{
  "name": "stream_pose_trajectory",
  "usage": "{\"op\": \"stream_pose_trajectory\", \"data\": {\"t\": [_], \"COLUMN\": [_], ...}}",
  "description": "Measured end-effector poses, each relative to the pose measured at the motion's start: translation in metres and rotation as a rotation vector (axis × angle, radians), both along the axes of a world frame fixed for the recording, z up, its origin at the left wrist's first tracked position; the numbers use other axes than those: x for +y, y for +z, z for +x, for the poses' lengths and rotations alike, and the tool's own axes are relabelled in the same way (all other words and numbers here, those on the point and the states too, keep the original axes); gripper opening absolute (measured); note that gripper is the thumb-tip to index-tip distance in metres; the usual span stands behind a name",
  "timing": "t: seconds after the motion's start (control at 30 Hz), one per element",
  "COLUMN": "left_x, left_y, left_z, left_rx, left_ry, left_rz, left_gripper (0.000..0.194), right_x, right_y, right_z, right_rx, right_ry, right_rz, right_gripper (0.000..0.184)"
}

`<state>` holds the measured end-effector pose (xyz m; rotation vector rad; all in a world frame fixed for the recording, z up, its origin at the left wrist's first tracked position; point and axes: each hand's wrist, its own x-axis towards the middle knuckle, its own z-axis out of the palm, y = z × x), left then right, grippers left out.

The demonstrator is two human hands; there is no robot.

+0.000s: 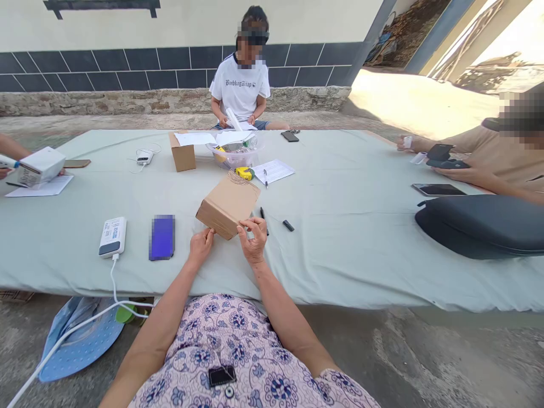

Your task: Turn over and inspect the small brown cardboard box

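A brown cardboard box (pixel 229 201) is in front of me, tilted, its near edge between my hands. My left hand (pixel 201 247) is closed on the box's lower left corner, thumb and fingers together. At the near right corner, my right hand (pixel 254 242) pinches the box edge between thumb and finger. Thin brown curved lines (pixel 241 178) show at the box's far end; I cannot tell whether they are string or drawing. A black marker (pixel 262 213) lies partly hidden behind my right hand, and a small black cap-like piece (pixel 288 225) lies to its right.
Beyond the box are a yellow tape measure (pixel 244 173), a printed sheet (pixel 276 170), a clear basin (pixel 236 156) and another carton (pixel 183 156). A power bank (pixel 113 237) and a phone (pixel 162 237) lie left; a black case (pixel 480 226) lies right. Co-workers sit around the table.
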<state>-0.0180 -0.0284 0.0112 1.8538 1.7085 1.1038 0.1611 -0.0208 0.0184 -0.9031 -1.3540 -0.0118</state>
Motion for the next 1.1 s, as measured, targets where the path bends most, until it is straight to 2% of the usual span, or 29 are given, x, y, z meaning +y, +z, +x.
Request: {"op": "stream_pose_trajectory", "data": {"t": [0.1, 0.27, 0.37, 0.47, 0.57, 0.73, 0.93, 1.1], "left_x": [0.000, -0.003, -0.006, -0.009, -0.010, -0.008, 0.002, 0.007], "left_y": [-0.005, -0.008, -0.005, 0.002, 0.010, 0.019, 0.017, 0.016], "left_z": [0.004, 0.006, 0.005, 0.007, 0.015, 0.029, 0.036, 0.039], "left_rx": [0.085, 0.139, 0.140, 0.184, 0.292, 0.390, 0.324, 0.296], "left_ry": [0.000, 0.034, 0.074, 0.107, 0.081, -0.024, 0.031, 0.072], "left_rz": [0.056, 0.213, 0.317, 0.494, 0.636, 0.626, 0.556, 0.535], "left_gripper": [0.032, 0.034, 0.032, 0.029, 0.034, 0.041, 0.037, 0.034], "right_x": [0.001, 0.000, -0.001, -0.002, -0.002, -0.001, 0.000, 0.000], "right_y": [-0.002, -0.003, -0.002, -0.001, -0.001, -0.001, -0.002, -0.004], "right_z": [-0.002, -0.007, -0.008, -0.008, -0.009, -0.010, -0.010, -0.010], "right_rx": [-0.037, -0.062, -0.025, 0.007, 0.010, -0.009, 0.019, 0.086], "right_ry": [0.033, 0.139, 0.160, 0.186, 0.199, 0.192, 0.237, 0.233], "right_rz": [-0.046, -0.150, -0.197, -0.223, -0.213, -0.197, -0.181, -0.262], "right_gripper": [0.015, 0.015, 0.016, 0.018, 0.020, 0.023, 0.020, 0.022]}}
